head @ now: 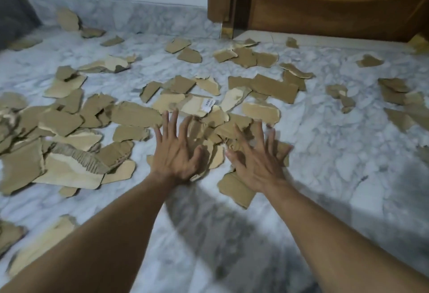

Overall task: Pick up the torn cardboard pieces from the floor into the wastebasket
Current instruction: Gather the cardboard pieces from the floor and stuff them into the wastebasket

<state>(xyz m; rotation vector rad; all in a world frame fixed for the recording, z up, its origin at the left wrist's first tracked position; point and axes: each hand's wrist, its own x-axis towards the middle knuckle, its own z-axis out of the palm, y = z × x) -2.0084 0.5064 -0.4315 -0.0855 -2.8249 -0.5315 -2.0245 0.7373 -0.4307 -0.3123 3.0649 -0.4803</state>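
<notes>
Several torn brown cardboard pieces lie scattered over the white marble floor (325,144). A loose heap of pieces (216,123) sits in the middle, one bearing a white label (207,103). My left hand (177,151) is spread flat over the heap's left side, fingers straight. My right hand (255,158) is spread over its right side, fingers splayed. Neither hand grips a piece. A bigger pile (58,144) lies to the left. No wastebasket is in view.
A wooden door and frame (325,2) stand at the back right above a pale threshold. A white wall with a marble skirting (139,16) runs along the back. Something dark grey (14,9) sits at the far left.
</notes>
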